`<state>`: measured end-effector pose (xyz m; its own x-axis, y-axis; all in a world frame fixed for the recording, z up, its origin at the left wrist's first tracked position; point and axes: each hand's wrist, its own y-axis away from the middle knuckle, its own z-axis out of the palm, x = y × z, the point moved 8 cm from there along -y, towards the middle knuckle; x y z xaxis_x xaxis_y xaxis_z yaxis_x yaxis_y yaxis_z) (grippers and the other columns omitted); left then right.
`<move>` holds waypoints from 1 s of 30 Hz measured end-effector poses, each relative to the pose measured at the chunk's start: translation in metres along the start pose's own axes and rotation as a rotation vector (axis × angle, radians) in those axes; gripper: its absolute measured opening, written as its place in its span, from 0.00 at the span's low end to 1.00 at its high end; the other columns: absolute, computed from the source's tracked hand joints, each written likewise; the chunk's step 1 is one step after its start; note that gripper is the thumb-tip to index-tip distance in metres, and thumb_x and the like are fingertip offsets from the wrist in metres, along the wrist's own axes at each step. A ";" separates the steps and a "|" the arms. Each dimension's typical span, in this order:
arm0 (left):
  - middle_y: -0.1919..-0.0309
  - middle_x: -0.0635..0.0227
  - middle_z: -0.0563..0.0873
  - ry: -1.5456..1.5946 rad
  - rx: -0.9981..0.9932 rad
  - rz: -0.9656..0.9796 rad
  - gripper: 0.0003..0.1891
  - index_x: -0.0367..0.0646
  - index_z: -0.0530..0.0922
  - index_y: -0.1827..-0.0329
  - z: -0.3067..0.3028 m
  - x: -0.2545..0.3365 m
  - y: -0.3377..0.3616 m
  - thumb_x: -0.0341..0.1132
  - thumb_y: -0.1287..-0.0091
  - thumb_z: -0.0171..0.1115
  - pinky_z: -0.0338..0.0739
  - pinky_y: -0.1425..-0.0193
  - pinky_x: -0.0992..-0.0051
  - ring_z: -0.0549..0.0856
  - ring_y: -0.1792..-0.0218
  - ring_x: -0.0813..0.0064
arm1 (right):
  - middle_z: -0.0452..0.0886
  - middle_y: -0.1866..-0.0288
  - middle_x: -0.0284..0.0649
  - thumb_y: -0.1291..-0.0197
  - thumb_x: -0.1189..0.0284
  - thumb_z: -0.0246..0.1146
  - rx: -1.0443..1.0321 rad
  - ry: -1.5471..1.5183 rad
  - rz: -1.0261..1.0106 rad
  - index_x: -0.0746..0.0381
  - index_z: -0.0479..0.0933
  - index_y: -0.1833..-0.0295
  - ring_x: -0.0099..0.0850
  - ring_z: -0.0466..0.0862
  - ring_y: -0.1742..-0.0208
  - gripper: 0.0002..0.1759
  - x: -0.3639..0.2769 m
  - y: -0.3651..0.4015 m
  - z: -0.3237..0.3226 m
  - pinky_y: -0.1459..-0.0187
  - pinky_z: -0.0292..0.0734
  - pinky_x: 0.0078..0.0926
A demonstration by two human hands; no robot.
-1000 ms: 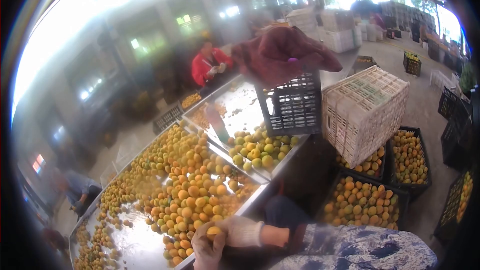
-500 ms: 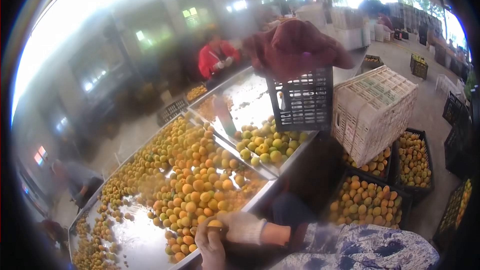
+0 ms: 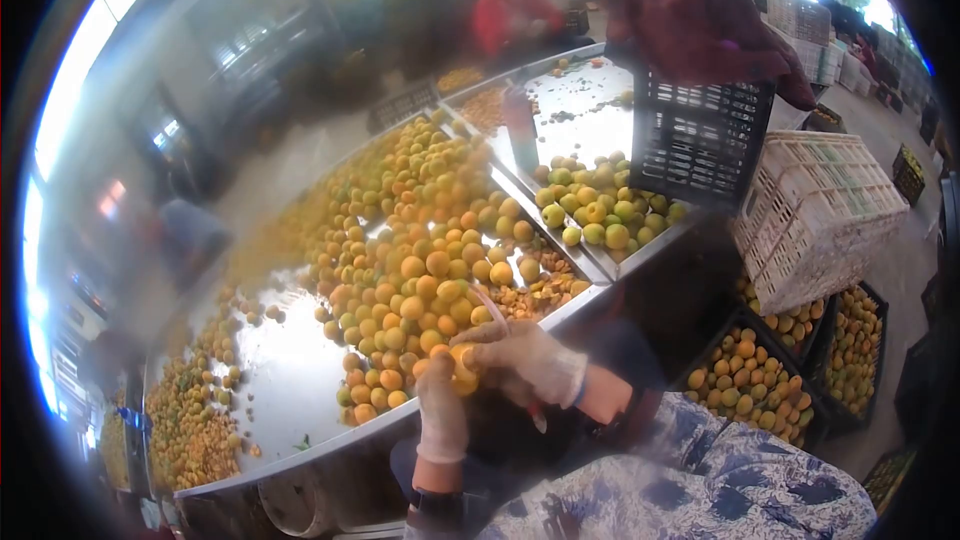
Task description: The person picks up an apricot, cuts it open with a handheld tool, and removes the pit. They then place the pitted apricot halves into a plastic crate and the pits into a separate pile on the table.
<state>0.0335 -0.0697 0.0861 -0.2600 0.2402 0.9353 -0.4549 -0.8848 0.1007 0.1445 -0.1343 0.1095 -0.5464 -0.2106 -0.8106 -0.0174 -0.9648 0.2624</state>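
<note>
Both my hands wear pale gloves and meet over the near edge of a metal sorting table [image 3: 270,345]. My left hand [image 3: 443,415] is closed around a yellow-orange apricot [image 3: 464,372]. Against the same fruit, my right hand [image 3: 535,358] grips a thin pinkish stick-like tool [image 3: 488,304], whose kind I cannot make out; its other end sticks out below the fingers. Just beyond the hands spreads a large heap of apricots [image 3: 412,285]. To their right lies a pile of split, brownish-orange pieces [image 3: 540,292] in the table's corner.
Greener fruit [image 3: 605,210] fills a divided section behind. A black crate [image 3: 700,140] with a dark red cloth [image 3: 700,25] stands there. Right of the table, a white crate [image 3: 820,210] rests above fruit-filled black crates [image 3: 750,380]. A person in red [image 3: 515,15] is across the table.
My view has turned, so the table sits differently in it. My hands have come up, and the pinkish tool now shows in my right hand against the apricot.
</note>
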 end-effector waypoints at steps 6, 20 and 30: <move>0.63 0.71 0.80 -0.035 -0.009 0.026 0.17 0.39 0.78 0.59 0.006 -0.009 0.001 0.45 0.24 0.48 0.72 0.57 0.78 0.77 0.63 0.80 | 0.83 0.52 0.39 0.35 0.76 0.60 0.084 0.231 -0.281 0.65 0.79 0.44 0.22 0.80 0.52 0.15 -0.006 -0.006 -0.001 0.49 0.76 0.19; 0.71 0.65 0.80 -0.233 -0.254 0.018 0.24 0.35 0.75 0.47 0.023 -0.015 0.018 0.51 0.25 0.47 0.80 0.69 0.76 0.82 0.71 0.74 | 0.75 0.81 0.29 0.29 0.70 0.59 0.219 -0.279 -0.742 0.65 0.79 0.51 0.15 0.67 0.90 0.10 -0.083 0.045 -0.005 0.91 0.58 0.15; 0.75 0.65 0.82 -0.240 -0.038 0.023 0.30 0.35 0.79 0.62 0.032 -0.022 0.020 0.55 0.25 0.39 0.74 0.62 0.75 0.81 0.71 0.74 | 0.70 0.86 0.29 0.27 0.70 0.54 0.286 -0.129 -0.817 0.65 0.77 0.55 0.15 0.64 0.90 0.10 -0.082 0.052 0.003 0.85 0.57 0.15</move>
<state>0.0573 -0.1058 0.0784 -0.0631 0.1141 0.9915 -0.4845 -0.8720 0.0695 0.1865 -0.1664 0.1913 -0.3616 0.5656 -0.7412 -0.6449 -0.7259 -0.2393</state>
